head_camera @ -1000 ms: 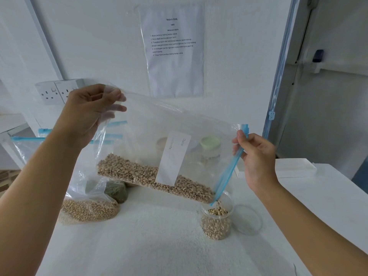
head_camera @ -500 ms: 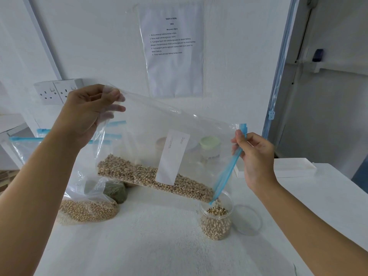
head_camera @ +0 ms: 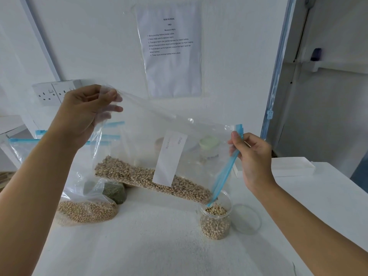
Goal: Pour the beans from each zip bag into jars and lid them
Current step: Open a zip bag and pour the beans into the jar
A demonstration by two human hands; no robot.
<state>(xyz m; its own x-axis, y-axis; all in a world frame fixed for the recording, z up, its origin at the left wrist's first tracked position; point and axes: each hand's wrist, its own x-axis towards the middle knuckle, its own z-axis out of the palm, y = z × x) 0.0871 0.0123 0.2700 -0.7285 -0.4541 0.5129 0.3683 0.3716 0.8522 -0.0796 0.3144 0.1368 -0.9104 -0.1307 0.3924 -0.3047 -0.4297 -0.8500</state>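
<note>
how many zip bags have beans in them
3: the held bag tilted over the open jar; the pale-bean bag lying front left; the green-bean bag behind it. Others may be hidden behind.

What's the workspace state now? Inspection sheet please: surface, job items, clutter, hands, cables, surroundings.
Surface: white table, textured top.
Job's things: zip bag is held tilted, with its low corner at the mouth of the open jar. The jar is mostly filled with beans. A clear lid lies to the jar's right. A second bean bag and a green-filled bag lie on the left.
Clutter: lidded jar behind, seen through the held bag; flat white box at the right.
Grippers: left hand grips the bag's raised end; right hand pinches its blue zip strip.
Cables: nothing seen.
Surroundings: wall socket and printed sheet on the wall.
</note>
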